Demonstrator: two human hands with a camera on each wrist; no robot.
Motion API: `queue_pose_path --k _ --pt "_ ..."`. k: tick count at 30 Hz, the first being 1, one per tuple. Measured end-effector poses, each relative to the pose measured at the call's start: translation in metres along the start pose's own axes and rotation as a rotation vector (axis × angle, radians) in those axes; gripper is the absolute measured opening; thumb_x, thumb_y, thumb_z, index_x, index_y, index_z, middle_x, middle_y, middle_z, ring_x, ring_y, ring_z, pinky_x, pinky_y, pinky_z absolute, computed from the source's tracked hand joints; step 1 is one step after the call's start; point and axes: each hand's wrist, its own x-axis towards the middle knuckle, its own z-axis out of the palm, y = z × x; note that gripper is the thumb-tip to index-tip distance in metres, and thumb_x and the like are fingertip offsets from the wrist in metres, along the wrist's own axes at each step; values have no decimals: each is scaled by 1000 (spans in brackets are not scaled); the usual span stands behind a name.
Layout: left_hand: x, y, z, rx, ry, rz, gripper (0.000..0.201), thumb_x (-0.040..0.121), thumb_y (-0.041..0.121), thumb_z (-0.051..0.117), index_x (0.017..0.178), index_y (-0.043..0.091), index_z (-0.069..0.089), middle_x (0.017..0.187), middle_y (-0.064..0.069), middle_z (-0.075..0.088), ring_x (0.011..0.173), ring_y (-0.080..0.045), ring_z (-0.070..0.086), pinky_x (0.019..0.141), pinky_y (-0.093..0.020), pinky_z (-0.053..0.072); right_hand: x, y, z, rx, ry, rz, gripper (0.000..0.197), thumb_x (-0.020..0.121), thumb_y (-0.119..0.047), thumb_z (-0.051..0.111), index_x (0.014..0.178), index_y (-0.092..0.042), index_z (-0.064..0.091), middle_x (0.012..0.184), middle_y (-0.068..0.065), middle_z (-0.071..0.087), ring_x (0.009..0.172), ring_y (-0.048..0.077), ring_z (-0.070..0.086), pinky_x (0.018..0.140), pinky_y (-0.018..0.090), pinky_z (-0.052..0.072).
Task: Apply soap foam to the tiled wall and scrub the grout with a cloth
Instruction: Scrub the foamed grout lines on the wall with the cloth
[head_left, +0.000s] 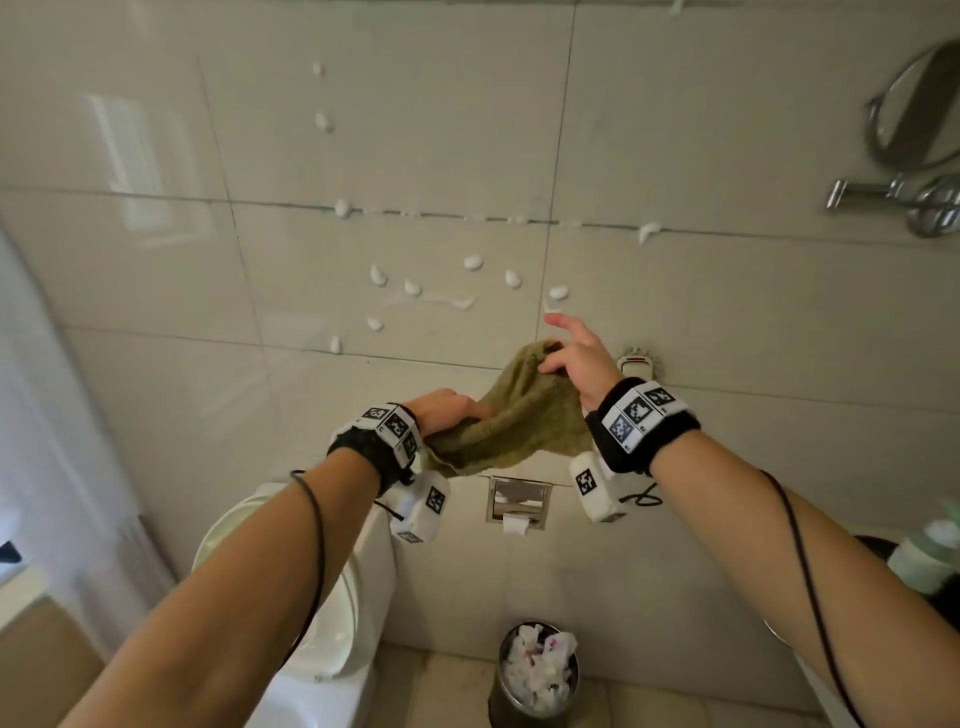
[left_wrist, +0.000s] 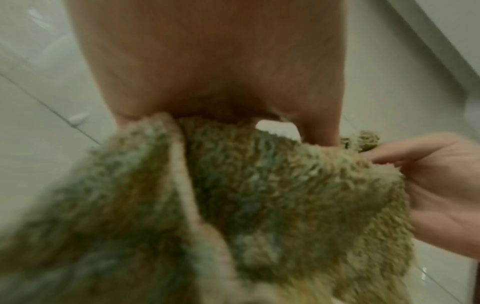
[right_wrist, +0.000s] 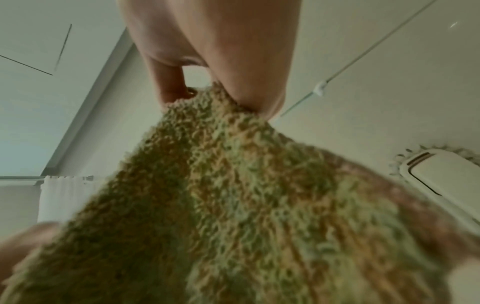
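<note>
Head view: both bare forearms were raised toward the glossy beige tiled wall. The shaggy olive-green terry cloth was stretched between the two hands, in the air just in front of the wall, not touching it as far as could be judged. Left hand was closed on the cloth's lower left part. Right hand pinched the upper corner between thumb and forefinger; its remaining fingers were spread and raised.

White blobs of soap foam dotted the tiles above the hands, several sitting on the dark horizontal grout line, with one smeared streak lower down. This view alone showed the white toilet, the metal wall-recessed paper holder, the round bin full of crumpled paper and the chrome fittings at upper right.

Left wrist view: the left palm filled the top, its fingers bunched into the cloth; the grip was clearer here than from the head. The right hand appeared at the right edge, fingertips on the cloth's border. Image blurred.

Right wrist view: thumb and finger of the right hand clamped the cloth at its peak. A cream plastic wall fixture lay just beside the cloth; in the head view the right wrist hid most of it.
</note>
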Motion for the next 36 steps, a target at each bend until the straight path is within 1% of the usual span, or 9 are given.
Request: queue_pose_path --k 5,8,11,17,20,23,28,32,36 --pt "1 -10 -35 -62 88 37 46 79 42 78 102 2 74 98 -11 75 92 -28 72 86 -36 58 8 -11 17 -18 59 -67 49 86 0 66 131 -16 54 114 12 64 88 19 66 71 25 54" --pt "5 -13 -55 -170 161 131 32 84 29 76 100 2 75 97 -11 75 92 -28 70 86 -34 57 16 -7 28 -229 111 -111 25 92 -12 63 117 -15 64 123 13 64 100 21 63 89 32 52" --pt "5 -16 -75 -280 142 261 22 90 22 69 106 8 73 94 -5 72 86 -20 68 67 -17 54 22 -4 42 -344 174 -123 16 95 -18 59 108 -21 67 123 8 64 114 23 60 102 41 47" --pt "10 -24 -103 -468 29 366 26 89 9 69 115 8 64 100 -6 73 89 -20 71 71 -25 59 25 -7 62 -271 256 -62 22 96 -25 58 118 -25 61 117 11 65 95 22 65 84 35 54" --pt "13 -25 -108 -514 59 375 22 89 5 69 110 9 62 100 -8 71 91 -25 70 77 -32 59 18 -9 69 -275 164 -95 22 96 -33 59 118 -30 62 112 4 67 91 13 67 80 26 54" --pt "18 -22 -112 -543 111 364 28 89 8 70 115 6 60 101 -10 70 88 -24 69 73 -33 58 9 -14 70 -375 58 -94 36 92 -47 61 126 -36 59 123 -3 62 105 13 63 87 28 52" --pt "24 -11 -109 -510 182 339 27 87 14 74 109 13 58 103 -10 69 89 -24 68 70 -32 56 6 -15 55 -495 -144 -10 56 82 -54 69 133 -42 50 116 0 65 96 21 70 84 38 59" --pt "23 2 -106 -403 226 272 49 82 15 80 120 16 49 98 -6 65 82 -19 66 62 -27 54 9 -19 34 -588 -211 -12 59 77 -46 77 129 -43 49 114 6 63 96 24 67 87 42 58" --pt "26 7 -105 -283 185 263 69 76 15 83 129 27 41 104 -12 66 93 -25 67 71 -30 54 11 -20 6 -703 -229 7 52 76 -50 75 123 -38 56 113 7 60 95 22 63 85 37 57"
